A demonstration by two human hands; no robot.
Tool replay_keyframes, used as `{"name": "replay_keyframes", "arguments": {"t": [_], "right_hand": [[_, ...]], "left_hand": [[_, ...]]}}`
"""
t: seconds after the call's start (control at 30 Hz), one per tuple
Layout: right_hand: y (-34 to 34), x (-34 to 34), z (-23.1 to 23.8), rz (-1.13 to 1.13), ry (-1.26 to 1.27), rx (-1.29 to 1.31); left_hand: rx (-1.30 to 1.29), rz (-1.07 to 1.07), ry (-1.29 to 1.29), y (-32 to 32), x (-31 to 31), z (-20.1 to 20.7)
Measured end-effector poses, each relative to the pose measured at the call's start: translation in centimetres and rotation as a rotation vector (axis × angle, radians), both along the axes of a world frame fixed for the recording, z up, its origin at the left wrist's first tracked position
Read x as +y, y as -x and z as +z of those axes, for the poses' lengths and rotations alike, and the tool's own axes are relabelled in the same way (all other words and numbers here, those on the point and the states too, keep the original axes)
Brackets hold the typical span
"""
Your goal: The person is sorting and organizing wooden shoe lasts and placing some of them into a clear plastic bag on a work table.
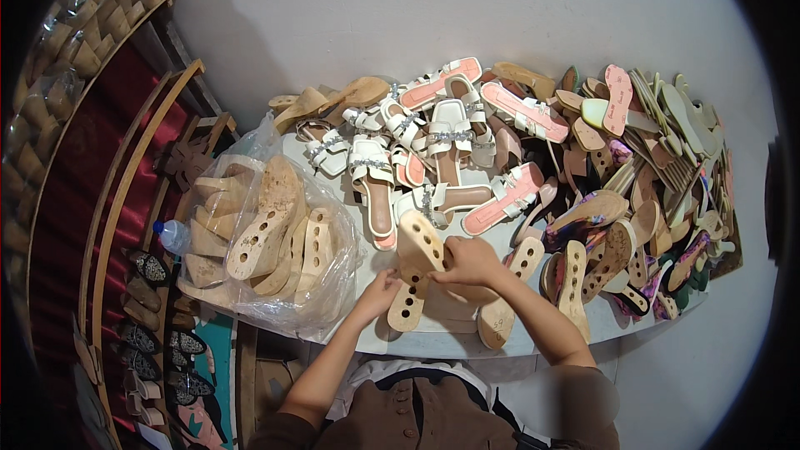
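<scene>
My right hand (472, 262) grips a tan wedge sole with round holes (419, 243), holding it tilted up above the white table (454, 342). Just to the left, my left hand (379, 293) rests its fingers on another holed tan sole (407, 307) lying flat near the table's front edge. More tan wedge soles (497, 317) lie right under and beside my right forearm.
A clear plastic bag of tan wedge soles (267, 237) sits at the table's left. Several white strappy sandals (450, 137) are heaped behind my hands. Flat insoles and soles (658, 150) pile up on the right. Decorated shoe pieces line a red shelf (150, 300) at the left.
</scene>
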State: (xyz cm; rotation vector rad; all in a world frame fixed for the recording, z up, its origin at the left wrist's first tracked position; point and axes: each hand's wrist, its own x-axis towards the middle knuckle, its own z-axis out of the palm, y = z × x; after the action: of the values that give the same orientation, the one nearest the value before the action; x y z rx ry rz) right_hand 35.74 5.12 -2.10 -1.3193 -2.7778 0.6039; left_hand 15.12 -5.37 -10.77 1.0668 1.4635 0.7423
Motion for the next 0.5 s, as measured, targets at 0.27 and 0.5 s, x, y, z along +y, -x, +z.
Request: {"name": "replay_keyframes", "arguments": {"t": [0.27,0.5], "right_hand": [[5.2,-1.6,0.2,-0.424,0.238,-0.152],[6.4,-4.3,-3.7,-0.602,-0.205,-0.011]], "left_hand": [[-0.189,0.091,0.102,0.2,0.1,2.1],[-0.218,0.115,0.16,-0.4,0.2,3.2]]}}
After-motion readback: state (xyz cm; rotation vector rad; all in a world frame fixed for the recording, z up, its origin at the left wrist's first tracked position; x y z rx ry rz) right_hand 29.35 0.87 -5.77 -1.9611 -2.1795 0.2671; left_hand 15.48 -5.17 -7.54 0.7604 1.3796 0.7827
